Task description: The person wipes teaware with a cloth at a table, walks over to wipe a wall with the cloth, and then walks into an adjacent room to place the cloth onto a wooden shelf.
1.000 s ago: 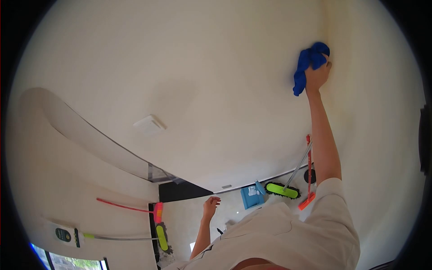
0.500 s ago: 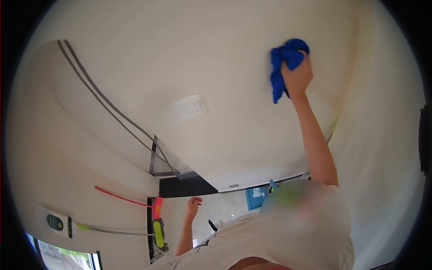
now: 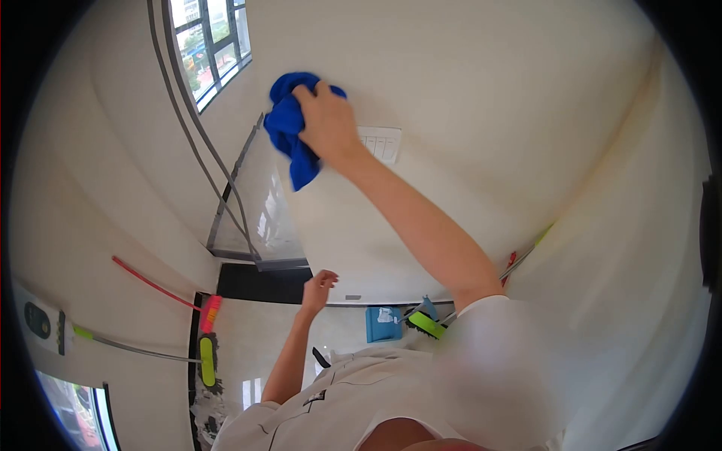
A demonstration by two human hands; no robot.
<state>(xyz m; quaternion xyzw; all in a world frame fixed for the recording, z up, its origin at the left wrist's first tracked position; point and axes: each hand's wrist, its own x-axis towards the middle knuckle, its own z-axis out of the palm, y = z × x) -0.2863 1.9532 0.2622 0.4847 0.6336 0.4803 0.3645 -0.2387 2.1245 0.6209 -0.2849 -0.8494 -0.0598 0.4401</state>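
Observation:
A crumpled blue cloth (image 3: 284, 122) is pressed against the pale wall (image 3: 481, 98) by my right hand (image 3: 329, 124). My fingers are closed round its upper part, and a loose end hangs below. A white switch panel (image 3: 383, 143) is just to the right of this hand, partly covered by my wrist. Lower down, my left hand (image 3: 320, 292) is raised with nothing in it, its fingers loosely bent and apart.
A window (image 3: 210, 49) and grey door-frame strips (image 3: 184, 113) are at upper left. A pink-headed broom (image 3: 210, 312) and a green-headed brush (image 3: 207, 361) lean at left. Near the wall's base are a blue dustpan (image 3: 383, 325) and another green brush (image 3: 426, 325).
My right hand has carried the blue cloth leftward across the wall, past the switch panel. The view has shifted, bringing the window in. My left hand stays raised and without anything in it.

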